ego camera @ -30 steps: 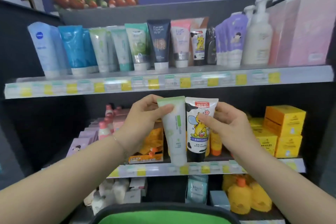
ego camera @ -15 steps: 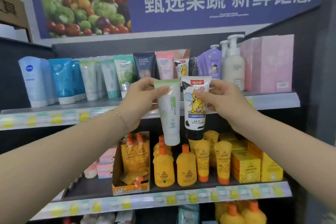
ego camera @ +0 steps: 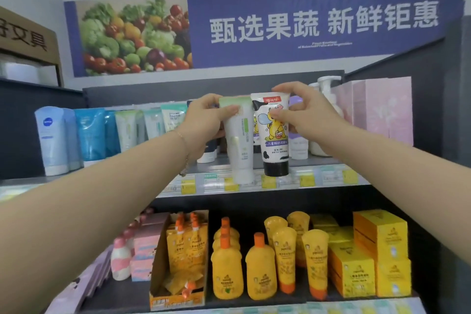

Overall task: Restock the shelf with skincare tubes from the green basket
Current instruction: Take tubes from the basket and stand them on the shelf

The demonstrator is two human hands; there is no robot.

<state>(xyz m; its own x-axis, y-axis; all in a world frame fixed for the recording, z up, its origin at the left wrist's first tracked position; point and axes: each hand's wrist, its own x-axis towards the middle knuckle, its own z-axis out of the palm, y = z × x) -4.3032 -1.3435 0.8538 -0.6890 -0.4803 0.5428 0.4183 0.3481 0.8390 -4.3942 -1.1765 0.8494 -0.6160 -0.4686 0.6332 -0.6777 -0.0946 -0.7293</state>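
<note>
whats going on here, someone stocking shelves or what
A person is restocking a shop shelf, one tube in each hand. The left hand grips a white tube with a green top, and the right hand grips a white tube with a yellow cartoon figure and black cap. Both hang cap down, side by side, in front of the upper shelf, which already has a row of tubes. Neither is set down yet.

Partly hidden behind the left hand and right hand, shelf tubes at 12 o'clock show only fragments; price tags are blurred beyond reading; the cardboard box at 9 o'clock is cropped.
</note>
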